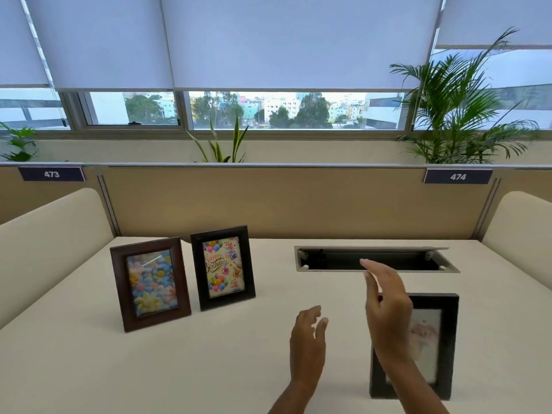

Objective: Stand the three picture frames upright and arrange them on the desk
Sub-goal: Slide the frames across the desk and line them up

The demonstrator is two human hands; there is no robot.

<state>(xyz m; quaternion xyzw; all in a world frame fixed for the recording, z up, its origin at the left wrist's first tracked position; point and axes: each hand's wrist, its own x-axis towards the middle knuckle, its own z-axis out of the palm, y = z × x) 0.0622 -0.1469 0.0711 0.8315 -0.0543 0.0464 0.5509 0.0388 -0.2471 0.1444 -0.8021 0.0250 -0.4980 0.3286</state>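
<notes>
Head view
Left hand [307, 342]: open, fingers loosely spread and slightly curled, palm turned toward the right hand; it grips nothing and hovers over bare counter.
Right hand [388, 318]: open, fingers straight and held together, pointing away from the person; it holds nothing. Whether it touches the frame behind it, I cannot tell.
Black frame [445, 348]: right of the left hand and partly hidden behind the right hand and forearm; it shows a pale, blurred picture and seems to stand upright, though its lean cannot be judged.
Birthday frame [222, 267]: well to the left of the left hand and farther from the person; dark frame, standing upright, with balloons and "Happy Birthday" lettering.
Flower frame [150, 283]: brown frame, farthest left of both hands, just beside the birthday frame with a narrow gap between them; it stands upright, showing pastel flowers.
Counter [149, 369]: cream surface under both hands, carrying all three frames.
Cable slot [376, 259]: long dark opening with its grey lid raised, just beyond the right hand's fingertips.
Partition [268, 201]: tan panel beyond the hands, with number tags 473 [51, 174] and 474 [458, 176].
Plants [460, 115]: green leaves above the partition, in front of the window [268, 110] with half-drawn blinds.
</notes>
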